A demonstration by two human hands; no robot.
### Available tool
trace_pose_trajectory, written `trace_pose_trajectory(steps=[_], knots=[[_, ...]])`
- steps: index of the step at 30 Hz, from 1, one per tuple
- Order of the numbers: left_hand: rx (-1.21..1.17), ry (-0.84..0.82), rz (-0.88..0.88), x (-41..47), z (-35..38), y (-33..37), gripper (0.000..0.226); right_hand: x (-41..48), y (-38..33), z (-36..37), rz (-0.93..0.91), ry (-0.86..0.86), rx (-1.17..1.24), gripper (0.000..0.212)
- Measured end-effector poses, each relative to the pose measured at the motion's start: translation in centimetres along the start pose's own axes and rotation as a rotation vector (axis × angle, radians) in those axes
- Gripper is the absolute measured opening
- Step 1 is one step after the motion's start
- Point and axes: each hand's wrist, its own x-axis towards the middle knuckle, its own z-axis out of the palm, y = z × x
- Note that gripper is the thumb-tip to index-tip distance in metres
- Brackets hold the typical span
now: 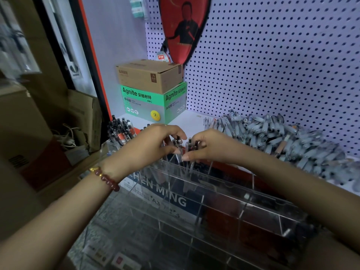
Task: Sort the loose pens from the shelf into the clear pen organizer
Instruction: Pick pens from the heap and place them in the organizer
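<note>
A clear acrylic pen organizer with several compartments stands in front of the white shelf. Over its back row, my left hand and my right hand meet, fingers curled round a small bunch of pens held upright with their lower ends in a compartment. A large heap of loose grey pens lies on the shelf to the right. More pens with black tops stand in the organizer's far left compartment.
A green Agnite box with a cardboard box on top sits at the shelf's back left. A white pegboard wall rises behind, with a red paddle case hanging. Open cardboard cartons stand to the left.
</note>
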Motion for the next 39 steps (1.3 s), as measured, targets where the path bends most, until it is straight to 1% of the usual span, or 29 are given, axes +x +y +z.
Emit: trace_pose_trajectory(steps=[2,3,5,6,9,11,14,16,17,20,23,27,32,34,36,37,39], knots=[[-0.019,0.015,-0.004,-0.1,0.0,0.0,0.028,0.0,0.0,-0.2,0.004,-0.028,0.084,0.020],[-0.026,0.021,-0.006,-0.1,0.0,0.0,0.027,-0.1,0.0,-0.2,0.007,-0.041,0.102,0.026],[-0.041,0.032,-0.007,-0.1,-0.1,-0.1,0.027,-0.1,0.0,0.2,0.014,-0.054,0.109,0.045],[-0.050,0.039,-0.008,-0.1,-0.1,-0.2,0.027,0.0,0.1,0.4,0.002,-0.044,0.094,0.049],[-0.045,0.040,-0.016,-0.2,-0.1,-0.4,0.037,0.1,0.1,1.0,-0.035,-0.004,0.031,0.040],[-0.031,-0.016,-0.021,-0.1,-0.2,-0.4,0.044,0.1,0.2,1.1,-0.033,0.016,0.063,0.037],[0.046,-0.087,-0.002,0.0,-0.2,-0.4,0.050,0.1,0.1,1.3,-0.026,0.030,0.078,0.041],[0.043,-0.072,0.003,0.1,0.0,-0.6,0.051,0.2,0.0,1.5,-0.032,0.028,0.076,0.042],[0.036,-0.050,0.006,0.1,0.2,-0.8,0.049,0.2,0.0,1.6,-0.038,0.024,0.074,0.040],[0.063,0.021,0.026,0.3,0.7,-1.0,0.032,0.2,0.1,1.4,-0.053,0.016,0.080,0.026],[0.064,0.047,0.034,0.5,0.7,-1.0,0.024,0.2,0.1,1.4,-0.056,0.009,0.086,0.025],[0.078,0.049,0.021,0.6,0.7,-0.7,0.026,0.2,0.1,1.3,-0.040,-0.007,0.065,0.036],[0.107,0.054,0.003,0.9,0.6,-0.2,0.029,-0.1,-0.1,0.1,0.006,-0.041,0.200,0.042],[0.081,0.057,0.000,0.9,0.4,-0.1,0.027,-0.1,0.0,-1.0,0.012,-0.068,0.174,0.037],[0.031,0.063,0.003,0.9,0.2,0.0,0.026,0.2,0.5,-2.5,0.033,-0.029,0.157,0.020],[0.006,0.067,0.005,1.0,0.1,0.0,0.027,0.6,1.0,-3.2,0.050,0.028,0.155,0.014],[-0.034,0.083,0.009,1.2,-0.1,0.1,0.027,1.8,2.3,-4.1,0.102,0.175,0.175,0.016]])
